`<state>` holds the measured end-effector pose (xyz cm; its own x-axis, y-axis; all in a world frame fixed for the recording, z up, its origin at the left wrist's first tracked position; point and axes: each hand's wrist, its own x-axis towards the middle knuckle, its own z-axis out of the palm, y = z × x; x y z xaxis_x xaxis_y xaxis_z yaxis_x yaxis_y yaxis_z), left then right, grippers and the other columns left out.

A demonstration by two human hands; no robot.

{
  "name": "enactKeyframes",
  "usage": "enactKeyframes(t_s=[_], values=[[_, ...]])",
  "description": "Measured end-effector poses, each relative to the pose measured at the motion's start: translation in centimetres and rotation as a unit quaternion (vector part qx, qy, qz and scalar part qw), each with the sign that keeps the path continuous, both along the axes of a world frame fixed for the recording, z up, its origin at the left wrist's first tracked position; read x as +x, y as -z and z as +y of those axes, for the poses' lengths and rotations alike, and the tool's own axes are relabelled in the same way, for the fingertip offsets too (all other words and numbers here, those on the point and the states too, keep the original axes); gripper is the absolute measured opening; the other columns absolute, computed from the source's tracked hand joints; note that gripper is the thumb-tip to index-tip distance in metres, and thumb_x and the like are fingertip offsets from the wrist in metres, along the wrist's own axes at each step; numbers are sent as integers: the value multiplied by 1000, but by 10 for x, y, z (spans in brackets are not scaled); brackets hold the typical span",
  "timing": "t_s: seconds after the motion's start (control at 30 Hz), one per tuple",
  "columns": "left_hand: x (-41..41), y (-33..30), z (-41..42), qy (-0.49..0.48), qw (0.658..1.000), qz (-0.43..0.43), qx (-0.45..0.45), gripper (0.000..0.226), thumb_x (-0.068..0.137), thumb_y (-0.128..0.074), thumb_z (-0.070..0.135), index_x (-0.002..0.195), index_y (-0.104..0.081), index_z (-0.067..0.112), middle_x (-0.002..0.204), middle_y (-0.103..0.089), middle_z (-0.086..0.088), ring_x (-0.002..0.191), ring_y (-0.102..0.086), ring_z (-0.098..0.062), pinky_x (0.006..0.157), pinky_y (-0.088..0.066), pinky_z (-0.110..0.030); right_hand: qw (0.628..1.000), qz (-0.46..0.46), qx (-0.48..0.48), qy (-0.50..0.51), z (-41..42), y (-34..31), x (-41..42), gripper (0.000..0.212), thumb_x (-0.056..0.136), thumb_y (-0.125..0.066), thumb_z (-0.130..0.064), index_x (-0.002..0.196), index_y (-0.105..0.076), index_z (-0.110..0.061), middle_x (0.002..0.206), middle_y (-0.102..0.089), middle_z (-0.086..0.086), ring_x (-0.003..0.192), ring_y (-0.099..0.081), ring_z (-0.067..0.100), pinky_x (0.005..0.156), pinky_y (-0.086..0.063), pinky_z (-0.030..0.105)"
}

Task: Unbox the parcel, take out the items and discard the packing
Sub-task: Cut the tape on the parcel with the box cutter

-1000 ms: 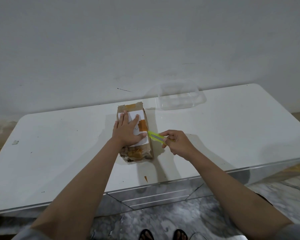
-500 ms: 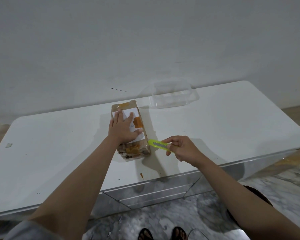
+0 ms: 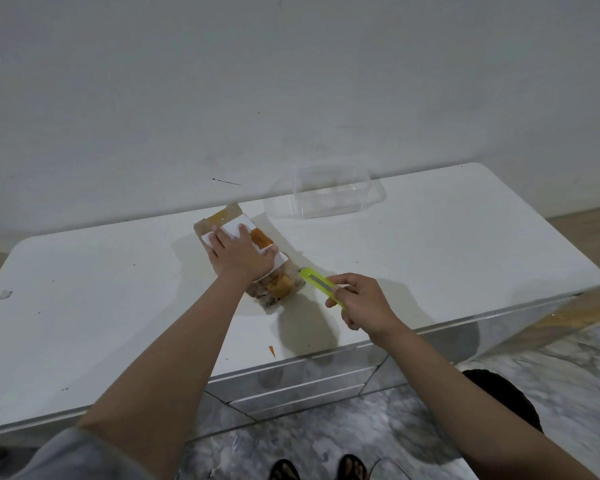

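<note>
Small brown taped parcel [image 3: 248,252] lies under the left hand [image 3: 241,256], which presses it flat w/ fingers spread; its long axis runs diagonally, far-left to near-right. Right hand [image 3: 364,303], just right of the parcel's near end, grips a yellow-green box cutter [image 3: 321,285], tip at that corner. Vs. a sec ago, the parcel has swung clockwise and the cutter sits nearer the near end.
</note>
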<state>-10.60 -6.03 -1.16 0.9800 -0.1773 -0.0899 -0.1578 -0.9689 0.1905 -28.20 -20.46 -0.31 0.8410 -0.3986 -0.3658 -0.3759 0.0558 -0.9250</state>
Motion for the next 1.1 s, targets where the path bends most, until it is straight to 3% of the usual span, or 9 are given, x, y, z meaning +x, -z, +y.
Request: enactKeyframes(t_s=[0.17,0.27,0.47,0.6,0.67,0.77,0.87,1.0,1.1], values=[[-9,-8,-6,-89,993,76,-14,89,85,-31,70,150,-3,17,153,12,-30,142,9,-43,115,-2,-53,998,1,10,57,15,-3,6,16,94,-48,-14,105,-60,-15,74,-66,6,38,-41,14,40,-33,23],[-16,-14,-1,-94,991,99,0,85,86,-26,70,150,-4,18,151,10,-33,142,8,-45,115,3,-55,998,-9,1,63,23,-5,16,16,94,-46,-13,103,-58,-17,78,-66,6,43,-44,16,40,-37,23],[-39,-13,29,113,988,68,81,72,92,-28,57,149,-8,17,153,1,-30,142,-1,-44,111,-8,-59,998,-14,-35,58,24,-6,43,18,89,-47,-10,98,-61,-16,80,-68,11,42,-47,16,39,-38,23],[-38,-11,54,251,959,12,133,85,77,9,70,150,2,27,158,12,-11,146,6,-30,112,-3,-60,998,-17,-60,19,27,-9,59,18,90,-48,-11,100,-62,-17,74,-63,7,43,-50,16,40,-39,25],[-37,-13,61,306,944,40,115,89,70,13,80,148,10,37,157,20,-2,146,14,-23,113,5,-57,998,-21,-65,13,28,-10,64,17,90,-49,-11,99,-61,-18,72,-61,4,45,-51,16,42,-40,26],[-30,-15,63,329,938,50,94,101,57,16,88,146,11,41,157,19,0,146,12,-21,114,4,-54,998,-20,-61,19,26,-9,67,15,90,-49,-12,97,-60,-20,75,-62,6,46,-51,17,42,-40,26],[-24,-14,54,303,947,60,87,106,54,14,91,147,5,40,158,13,-1,147,7,-20,116,-2,-52,997,-15,-57,41,17,-4,63,17,89,-49,-11,100,-60,-18,81,-68,10,44,-48,16,41,-38,25],[-26,-9,27,186,980,39,58,80,82,-15,77,149,-6,34,160,3,-7,147,-1,-25,114,-11,-53,996,-11,-58,63,1,3,50,19,92,-49,-13,106,-59,-17,77,-68,6,44,-46,17,43,-38,26],[-31,-6,5,112,992,10,64,74,88,-16,69,148,-12,27,159,-4,-13,145,-7,-31,110,-19,-55,997,-12,-66,48,-9,4,44,18,92,-51,-15,108,-61,-18,76,-69,5,41,-45,16,43,-37,26]])
